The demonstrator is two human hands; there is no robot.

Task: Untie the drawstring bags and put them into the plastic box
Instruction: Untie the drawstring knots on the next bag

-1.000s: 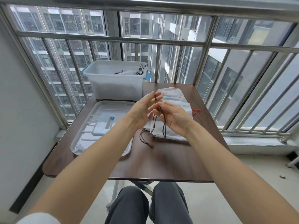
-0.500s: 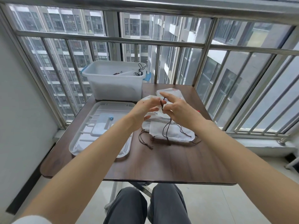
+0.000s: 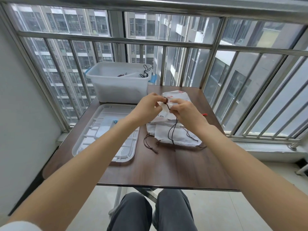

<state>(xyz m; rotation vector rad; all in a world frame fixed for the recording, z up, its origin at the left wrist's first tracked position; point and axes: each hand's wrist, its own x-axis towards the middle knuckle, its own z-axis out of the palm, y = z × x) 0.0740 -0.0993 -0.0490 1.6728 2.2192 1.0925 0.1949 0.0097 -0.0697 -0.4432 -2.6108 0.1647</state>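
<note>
table [image 3: 166, 167] | on it: plastic box [image 3: 120, 90], lid [image 3: 106, 135], drawstring bags [image 3: 176, 137]

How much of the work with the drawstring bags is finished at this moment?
Done: the plastic box already holds some bags with dark cords. In hand: the left hand and right hand pinch the knotted cord of one raised bag. Left: a pile of white bags lies on the table.

Soft daylight through railing (overcast), sharp, edges fisheye-bent
</note>
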